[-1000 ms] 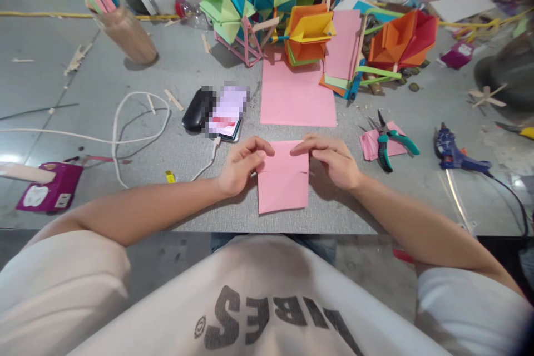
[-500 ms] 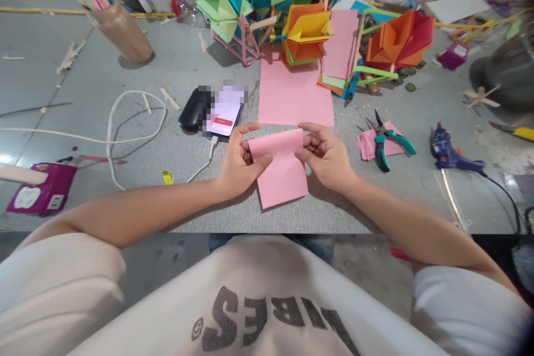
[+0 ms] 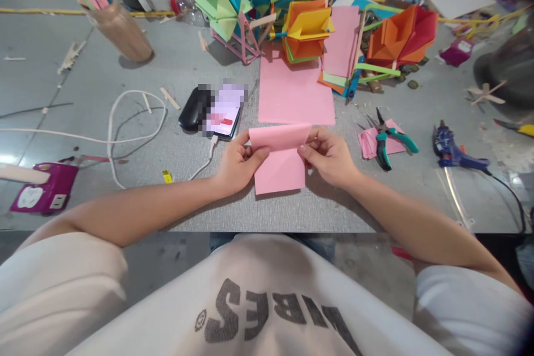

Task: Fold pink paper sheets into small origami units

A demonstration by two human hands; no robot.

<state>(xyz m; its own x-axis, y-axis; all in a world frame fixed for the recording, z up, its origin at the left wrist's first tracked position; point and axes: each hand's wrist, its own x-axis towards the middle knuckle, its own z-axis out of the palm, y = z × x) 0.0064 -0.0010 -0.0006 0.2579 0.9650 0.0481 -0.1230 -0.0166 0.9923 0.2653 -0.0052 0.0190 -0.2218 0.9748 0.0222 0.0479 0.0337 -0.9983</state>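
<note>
A small pink sheet of paper (image 3: pixel 279 169) is held just above the grey table near its front edge, with a crease across its upper part. My left hand (image 3: pixel 241 161) pinches its left side, thumb on the front face and fingers behind. On the right side my right hand (image 3: pixel 327 157) grips it the same way, near the crease. Beyond the hands a larger pink sheet (image 3: pixel 296 94) lies flat. To the right, pliers with teal handles (image 3: pixel 387 139) rest on several small pink paper pieces (image 3: pixel 367 143).
Folded paper shapes on stick frames (image 3: pixel 308 30) stand at the back. A phone (image 3: pixel 225 114) on a white cable and a black case (image 3: pixel 196 110) lie left of the hands. The glue gun (image 3: pixel 453 147) is at right, the cup (image 3: pixel 123 30) at back left.
The pink paper has been turned straighter and its top strip now tilts up along a crease. Both hands keep hold; the right fingers have drawn in toward its edge.
</note>
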